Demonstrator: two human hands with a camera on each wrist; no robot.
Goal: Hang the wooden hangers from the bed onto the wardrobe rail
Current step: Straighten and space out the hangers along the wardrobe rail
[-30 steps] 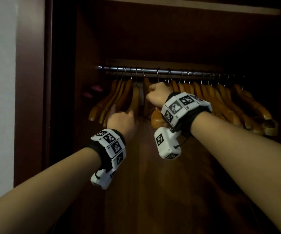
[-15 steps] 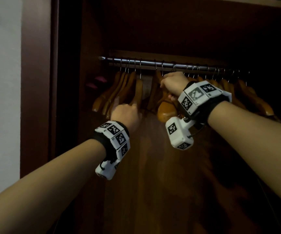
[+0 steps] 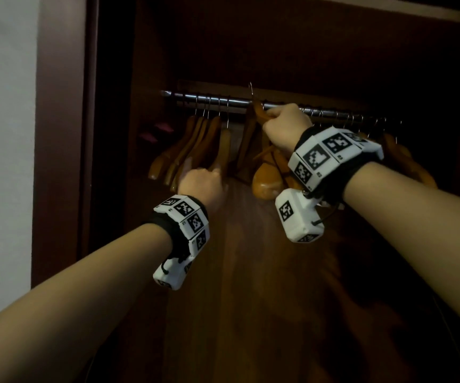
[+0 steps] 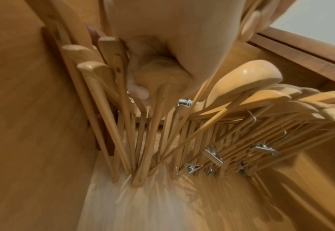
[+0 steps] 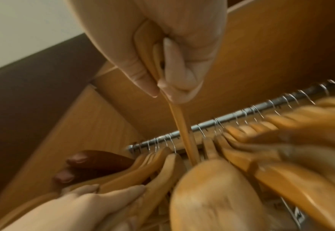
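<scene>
Dark wood is filling the head view: we are looking into an open wardrobe [image 3: 251,272], with a pale wall [image 3: 2,134] running down the left of the frame. Across the upper middle a metal rail [image 3: 212,100] is carrying rows of hanging hangers [image 3: 195,145]. Our right hand [image 3: 285,129] is reaching up at the centre of the frame, level with the rail, its grip curling tightly around the neck of a wooden hanger [image 5: 184,134]; thumb and fingers are pinching the wood between them. That hanger's hook [image 3: 251,88] is standing above the rail, not resting on it. Lower and to the left, our left hand [image 3: 202,183] is pressing against the left cluster of hangers, its grip spread, fingers [image 5: 121,195] lying straight along the wooden arms. Further hangers, some with metal clips [image 4: 214,156], are crowding the right of the rail.
</scene>
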